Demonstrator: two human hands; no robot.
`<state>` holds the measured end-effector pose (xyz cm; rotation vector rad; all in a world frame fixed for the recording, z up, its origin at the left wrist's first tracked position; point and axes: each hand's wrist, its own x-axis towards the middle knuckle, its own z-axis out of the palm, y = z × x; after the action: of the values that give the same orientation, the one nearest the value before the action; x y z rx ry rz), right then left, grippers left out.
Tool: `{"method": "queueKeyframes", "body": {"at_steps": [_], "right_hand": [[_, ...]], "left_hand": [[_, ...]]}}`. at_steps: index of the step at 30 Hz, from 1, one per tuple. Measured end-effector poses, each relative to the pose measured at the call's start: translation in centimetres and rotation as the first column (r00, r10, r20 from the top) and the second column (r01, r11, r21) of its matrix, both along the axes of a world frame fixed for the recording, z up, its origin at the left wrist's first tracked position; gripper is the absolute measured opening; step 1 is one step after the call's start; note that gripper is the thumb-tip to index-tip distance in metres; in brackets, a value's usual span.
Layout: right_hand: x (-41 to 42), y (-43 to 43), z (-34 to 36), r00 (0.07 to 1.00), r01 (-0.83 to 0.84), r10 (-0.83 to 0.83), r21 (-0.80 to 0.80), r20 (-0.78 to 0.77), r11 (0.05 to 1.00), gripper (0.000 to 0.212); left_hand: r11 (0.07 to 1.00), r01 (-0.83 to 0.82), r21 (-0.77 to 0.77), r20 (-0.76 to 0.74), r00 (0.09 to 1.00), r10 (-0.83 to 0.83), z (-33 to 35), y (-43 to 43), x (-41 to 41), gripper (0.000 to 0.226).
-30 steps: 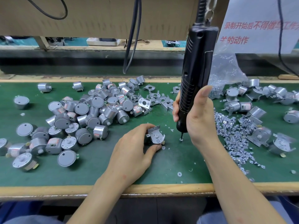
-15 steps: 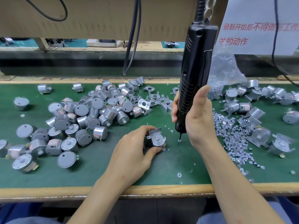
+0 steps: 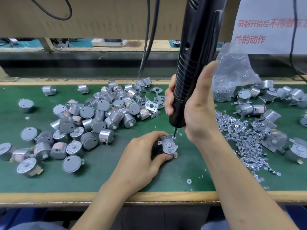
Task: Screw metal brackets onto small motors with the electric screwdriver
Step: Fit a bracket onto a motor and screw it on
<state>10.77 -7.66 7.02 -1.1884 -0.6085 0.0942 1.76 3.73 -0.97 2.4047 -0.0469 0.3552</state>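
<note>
My left hand (image 3: pixel 142 156) grips a small silver motor with a metal bracket (image 3: pixel 167 144) laid on its face, held on the green mat. My right hand (image 3: pixel 197 110) wraps around the black electric screwdriver (image 3: pixel 191 72), which hangs from above. Its bit tip (image 3: pixel 174 134) touches the bracket's upper right corner. The motor body is mostly hidden by my fingers.
A heap of bare motors (image 3: pixel 93 117) covers the mat's left half, with loose brackets (image 3: pixel 152 106) behind it. Small screws (image 3: pixel 245 138) lie scattered to the right, below a plastic bag (image 3: pixel 232 77). Motors with brackets (image 3: pixel 269 113) lie at the far right. The wooden table edge (image 3: pixel 149 196) runs near me.
The screwdriver has moved left and its bit has come down from the mat onto the bracket's corner. My left hand has turned the motor slightly.
</note>
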Motion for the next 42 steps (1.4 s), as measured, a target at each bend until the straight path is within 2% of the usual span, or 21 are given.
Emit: {"method": "queueKeyframes", "body": {"at_steps": [25,42], "right_hand": [[0.1,1.1,-1.3,0.999,-0.015,0.015,0.007,-0.044,1.000,0.072],[-0.3,1.3,-1.5,1.000,0.008,-0.008,-0.013,-0.003,1.000,0.081]], "left_hand": [[0.998,0.000,0.056,0.026,1.000,-0.002,-0.2,0.0,0.0,0.043],[0.999,-0.002,0.049,-0.010,1.000,0.003,-0.1,-0.2,0.0,0.041]]}}
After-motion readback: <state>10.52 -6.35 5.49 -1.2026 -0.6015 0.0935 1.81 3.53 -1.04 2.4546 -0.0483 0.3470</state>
